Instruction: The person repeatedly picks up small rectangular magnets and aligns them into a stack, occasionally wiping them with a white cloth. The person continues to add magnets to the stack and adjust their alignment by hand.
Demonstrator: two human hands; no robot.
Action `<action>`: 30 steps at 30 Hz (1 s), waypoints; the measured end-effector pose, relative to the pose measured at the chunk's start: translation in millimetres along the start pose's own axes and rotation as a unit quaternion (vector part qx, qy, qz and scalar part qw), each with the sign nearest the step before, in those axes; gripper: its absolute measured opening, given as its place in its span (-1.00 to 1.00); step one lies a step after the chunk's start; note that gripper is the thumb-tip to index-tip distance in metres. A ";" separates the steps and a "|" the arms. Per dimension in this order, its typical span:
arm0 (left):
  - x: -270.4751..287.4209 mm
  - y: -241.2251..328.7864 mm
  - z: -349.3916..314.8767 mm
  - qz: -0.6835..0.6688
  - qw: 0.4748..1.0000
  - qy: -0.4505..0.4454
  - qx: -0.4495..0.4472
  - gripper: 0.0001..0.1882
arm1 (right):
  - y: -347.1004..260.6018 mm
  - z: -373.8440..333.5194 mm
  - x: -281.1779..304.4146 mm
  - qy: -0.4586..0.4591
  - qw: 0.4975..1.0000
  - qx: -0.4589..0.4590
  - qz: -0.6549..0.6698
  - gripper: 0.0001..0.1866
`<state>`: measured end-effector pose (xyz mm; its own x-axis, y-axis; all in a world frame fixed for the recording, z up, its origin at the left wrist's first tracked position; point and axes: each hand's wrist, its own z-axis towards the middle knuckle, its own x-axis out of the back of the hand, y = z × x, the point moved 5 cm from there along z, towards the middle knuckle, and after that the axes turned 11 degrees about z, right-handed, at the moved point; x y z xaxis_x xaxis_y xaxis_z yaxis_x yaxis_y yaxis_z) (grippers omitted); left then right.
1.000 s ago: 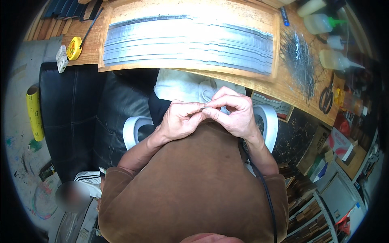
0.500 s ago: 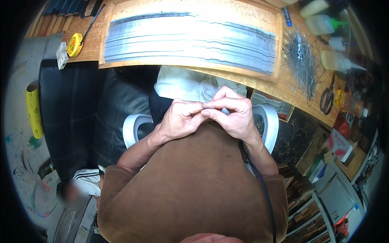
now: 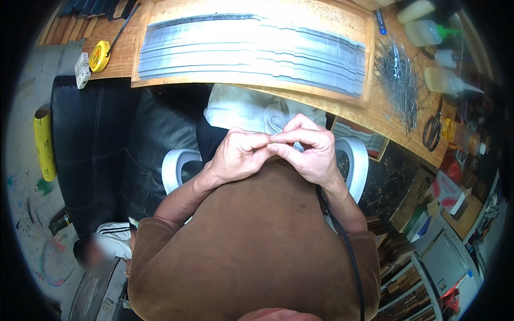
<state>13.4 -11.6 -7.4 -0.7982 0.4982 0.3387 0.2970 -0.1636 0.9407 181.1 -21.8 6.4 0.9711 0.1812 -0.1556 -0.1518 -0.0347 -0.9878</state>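
In front of my chest, my left hand point(image 3: 243, 152) and my right hand point(image 3: 308, 144) meet, fingertips pinched together. Whatever they pinch is tiny and mostly covered by the fingers, so I cannot make it out. Both hands are closed, thumbs and forefingers touching at the middle. Just beyond them lies a white cloth point(image 3: 235, 109) over my lap. Farther off on the table, a shallow wooden tray point(image 3: 369, 64) holds rows of thin grey strips point(image 3: 214, 51). To its right is a loose heap of thin, wire-like grey pieces point(image 3: 397, 80).
Black scissors point(image 3: 431, 132) and several squeeze bottles point(image 3: 444, 80) stand or lie at the table's right end. A yellow tape measure point(image 3: 99, 56) rests at the left. A black sofa point(image 3: 112, 134) is on my left; a person point(image 3: 115, 241) is behind it. A cable point(image 3: 349, 249) hangs by my right arm.
The hands stay almost in place, with fingertips slightly closer together. A thin dark edge that showed between them earlier is now hardly visible.
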 end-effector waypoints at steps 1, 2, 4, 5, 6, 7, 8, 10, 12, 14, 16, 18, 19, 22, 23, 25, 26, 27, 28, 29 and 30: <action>0.1 -0.2 -0.4 -0.001 1.000 0.003 0.000 -0.88 | -0.2 -0.1 -0.2 0.002 1.000 0.001 0.003 -0.79; -0.1 -0.6 -0.6 -0.002 1.000 0.005 -0.001 -0.88 | -1.2 -0.1 -0.2 0.003 1.000 0.005 -0.001 -0.79; -0.3 -1.0 -0.9 -0.009 1.000 0.010 -0.001 -0.89 | -3.7 0.2 0.0 0.005 1.000 0.014 -0.009 -0.79; -0.4 -0.9 -1.1 -0.014 1.000 0.012 -0.002 -0.89 | -4.1 0.0 0.0 0.006 1.000 0.015 -0.010 -0.79; -0.3 -1.0 -1.4 -0.019 1.000 0.014 -0.002 -0.89 | -4.5 -0.3 0.3 0.006 1.000 0.016 -0.011 -0.79; -0.8 -2.1 -2.0 -0.018 1.000 0.010 -0.002 -0.88 | -4.7 -0.5 0.3 0.006 1.000 0.017 -0.011 -0.79; -1.2 -3.8 -2.7 -0.016 1.000 0.007 -0.003 -0.88 | -4.8 -0.7 0.2 0.006 1.000 0.018 -0.010 -0.80; -1.4 -3.8 -3.2 -0.018 1.000 0.005 -0.005 -0.86 | -4.5 -0.9 0.2 0.005 1.000 0.021 -0.008 -0.82; -0.3 -0.8 -2.5 -0.025 1.000 0.008 -0.007 -0.83 | -3.8 -1.3 0.5 0.006 1.000 0.022 -0.009 -0.82; 0.8 0.8 -2.2 -0.023 1.000 0.001 -0.004 -0.80 | -3.1 -1.7 0.7 0.006 1.000 0.022 -0.008 -0.82; 1.1 2.0 -2.0 -0.023 1.000 0.000 -0.005 -0.78 | -2.8 -2.2 0.8 0.006 1.000 0.022 -0.007 -0.83; 1.0 3.3 -1.8 -0.028 1.000 0.005 -0.009 -0.77 | -2.9 -2.2 1.0 0.006 1.000 0.024 -0.004 -0.83; 1.1 3.4 -1.8 -0.027 1.000 0.002 -0.006 -0.76 | -3.1 -2.3 1.1 0.006 1.000 0.024 -0.002 -0.84; 1.2 3.4 -2.0 -0.027 1.000 -0.003 -0.002 -0.76 | -4.3 -2.4 1.1 0.005 1.000 0.025 -0.001 -0.84; 0.8 2.9 -2.4 -0.028 1.000 -0.001 -0.003 -0.76 | -4.4 -2.4 1.0 0.004 1.000 0.027 -0.002 -0.84; 0.8 3.0 -2.5 -0.029 1.000 0.001 -0.005 -0.76 | -4.6 -2.3 1.0 0.002 1.000 0.031 -0.006 -0.84; 0.9 3.3 -2.4 -0.030 1.000 0.001 -0.006 -0.76 | -4.2 -2.5 1.1 0.002 1.000 0.029 -0.002 -0.85; 1.0 3.6 -2.3 -0.030 1.000 0.001 -0.006 -0.76 | -3.7 -2.9 1.3 0.002 1.000 0.028 0.001 -0.85; 0.7 3.5 -2.3 -0.036 0.999 0.004 -0.002 -0.76 | -3.1 -3.2 1.5 0.002 1.000 0.026 0.005 -0.85; 0.1 3.7 -2.7 -0.041 0.999 0.007 0.003 -0.76 | -2.7 -3.2 2.0 0.002 1.000 0.029 0.004 -0.85; -0.1 3.7 -3.2 -0.047 0.999 0.011 0.007 -0.76 | -2.2 -2.9 2.8 0.003 0.999 0.033 0.003 -0.85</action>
<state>13.0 -15.0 -3.9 -0.8339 0.4923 0.2494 0.2279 -0.1043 0.9681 184.6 -24.1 8.2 0.9711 0.1752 -0.1619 -0.1694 0.0284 -0.9851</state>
